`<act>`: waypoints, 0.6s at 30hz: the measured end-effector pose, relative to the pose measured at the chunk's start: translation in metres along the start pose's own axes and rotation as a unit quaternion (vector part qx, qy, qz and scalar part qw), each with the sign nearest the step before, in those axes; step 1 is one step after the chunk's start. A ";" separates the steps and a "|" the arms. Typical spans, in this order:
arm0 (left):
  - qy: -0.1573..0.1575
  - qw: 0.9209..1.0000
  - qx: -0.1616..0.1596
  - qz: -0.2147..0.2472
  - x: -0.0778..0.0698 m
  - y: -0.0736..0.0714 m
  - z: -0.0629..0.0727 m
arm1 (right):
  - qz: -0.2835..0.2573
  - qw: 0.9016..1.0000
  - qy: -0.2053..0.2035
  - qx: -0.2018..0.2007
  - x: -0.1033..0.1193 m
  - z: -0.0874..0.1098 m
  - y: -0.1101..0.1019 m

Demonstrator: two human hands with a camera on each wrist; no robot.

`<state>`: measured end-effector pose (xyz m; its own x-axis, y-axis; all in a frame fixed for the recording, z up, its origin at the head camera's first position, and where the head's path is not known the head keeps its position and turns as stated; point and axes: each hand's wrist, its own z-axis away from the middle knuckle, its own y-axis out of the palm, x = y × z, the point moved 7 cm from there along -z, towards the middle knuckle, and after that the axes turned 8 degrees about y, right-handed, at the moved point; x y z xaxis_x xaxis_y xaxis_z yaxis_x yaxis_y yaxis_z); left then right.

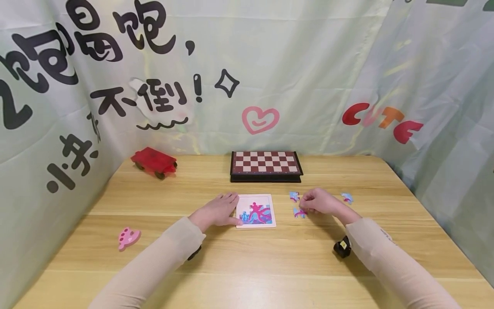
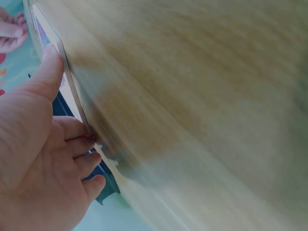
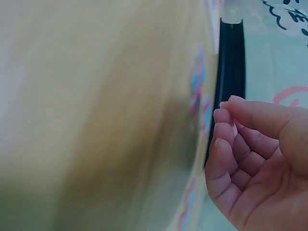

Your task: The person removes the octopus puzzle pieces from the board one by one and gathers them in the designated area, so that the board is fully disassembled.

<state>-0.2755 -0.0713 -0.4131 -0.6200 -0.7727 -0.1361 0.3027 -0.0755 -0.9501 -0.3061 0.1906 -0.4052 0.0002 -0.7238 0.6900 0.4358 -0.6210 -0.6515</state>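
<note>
In the head view a small square puzzle tray (image 1: 254,199) lies on the table, its lower part filled with blue, pink and purple pieces. My left hand (image 1: 220,209) rests against its left side, fingers along the edge and thumb on the lower left corner. To the right, my right hand (image 1: 318,201) hovers by two loose puzzle pieces, one upper (image 1: 294,196) and one lower (image 1: 299,213). Its thumb and forefinger tips meet in the right wrist view, fingers curled, with no piece visible between them. Another piece (image 1: 347,198) lies beyond that hand.
A folded checkered board (image 1: 266,164) sits at the back by the curtain. A red toy car (image 1: 155,162) stands back left, and a pink toy piece with dots (image 1: 128,238) lies front left. Printed curtains (image 1: 308,64) enclose the table's back and sides.
</note>
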 end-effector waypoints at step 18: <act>0.004 1.000 -0.003 0.003 -0.002 -0.002 0.002 | 0.005 0.995 -0.095 -0.010 0.073 -0.025 0.032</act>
<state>-0.2737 -0.0708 -0.4108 -0.6243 -0.7677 -0.1443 0.3015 -0.0664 -0.9512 -0.3142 0.1102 -0.3830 0.1754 -0.6610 0.7296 0.4164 -0.6218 -0.6633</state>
